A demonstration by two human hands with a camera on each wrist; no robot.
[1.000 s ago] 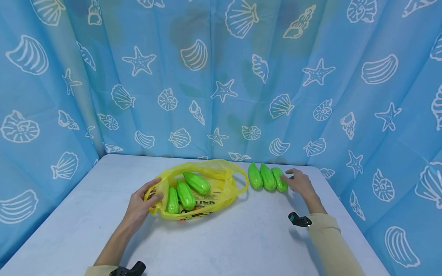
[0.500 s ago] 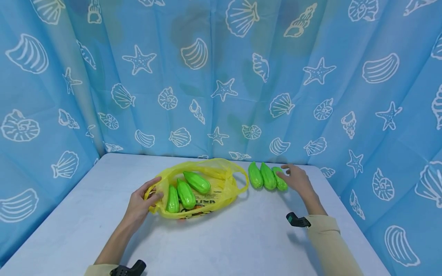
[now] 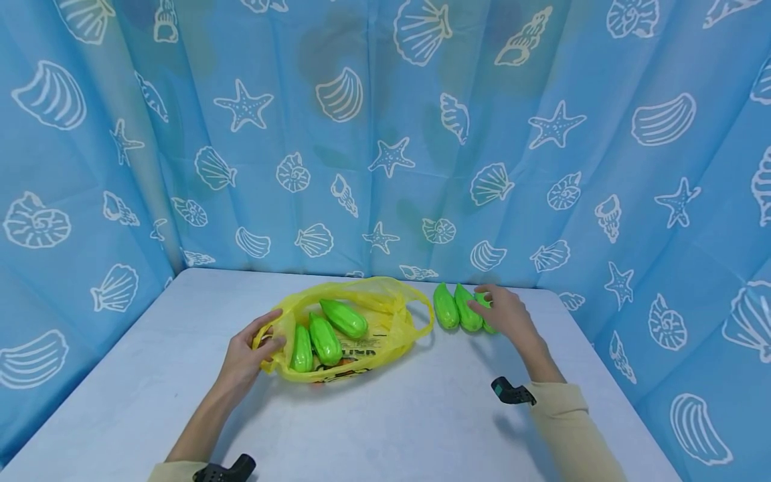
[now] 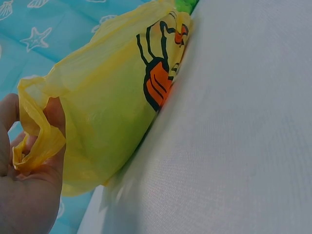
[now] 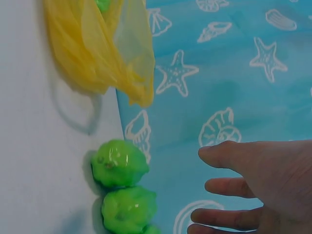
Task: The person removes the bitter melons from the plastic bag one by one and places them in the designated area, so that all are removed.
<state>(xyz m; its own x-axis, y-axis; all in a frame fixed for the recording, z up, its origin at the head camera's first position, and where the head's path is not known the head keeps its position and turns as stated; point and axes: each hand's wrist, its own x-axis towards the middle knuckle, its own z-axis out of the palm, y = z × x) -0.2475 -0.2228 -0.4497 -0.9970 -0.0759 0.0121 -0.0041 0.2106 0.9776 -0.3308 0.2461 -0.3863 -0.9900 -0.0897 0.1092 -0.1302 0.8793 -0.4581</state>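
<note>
My left hand (image 3: 241, 358) grips the left handle and rim of a yellow plastic bag (image 4: 105, 117), which lies on its side with its mouth spread. Inside it are 3 glossy green gourd-like vegetables (image 3: 324, 340) with pointed tips. On the table right of the bag, 3 similar green vegetables (image 3: 446, 308) lie side by side. Over the rightmost of these hovers my right hand (image 3: 508, 314), partly hiding it. In the right wrist view the fingers of my right hand (image 5: 263, 185) are extended and hold nothing, apart from the bumpy vegetable ends (image 5: 119, 163).
Everything lies on a white-covered table (image 3: 409, 422). Behind and at both sides hangs a blue curtain (image 3: 385, 201) with white shell and starfish prints. The bag's right handle (image 3: 426, 314) loops out close to the leftmost loose vegetable.
My right hand has shifted left and now covers more of the rightmost loose vegetable. The left hand, the bag and the vegetables keep their places.
</note>
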